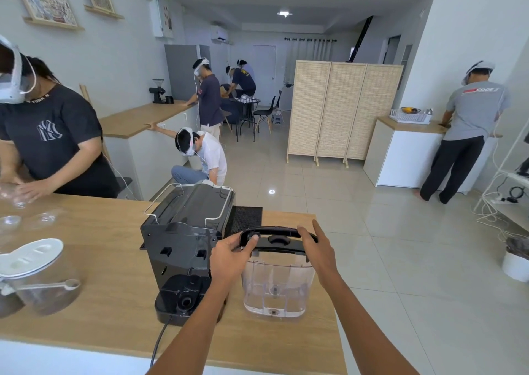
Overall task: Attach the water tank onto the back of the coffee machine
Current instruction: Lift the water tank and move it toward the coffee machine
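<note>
The black coffee machine (pixel 183 243) stands on the wooden counter (pixel 108 288) with its back toward me. To its right stands the clear water tank (pixel 276 288) with a black lid and handle (pixel 277 238), upright on the counter and apart from the machine. My left hand (pixel 232 257) grips the left end of the tank's lid, thumb on top. At the right end of the handle is my right hand (pixel 315 248), fingers curled over it.
A black drip mat (pixel 247 217) lies behind the tank. A clear jar with a white lid (pixel 31 277) and a scoop sits at the left. Another person works with glassware at the counter's far left. The counter's right edge is close to the tank.
</note>
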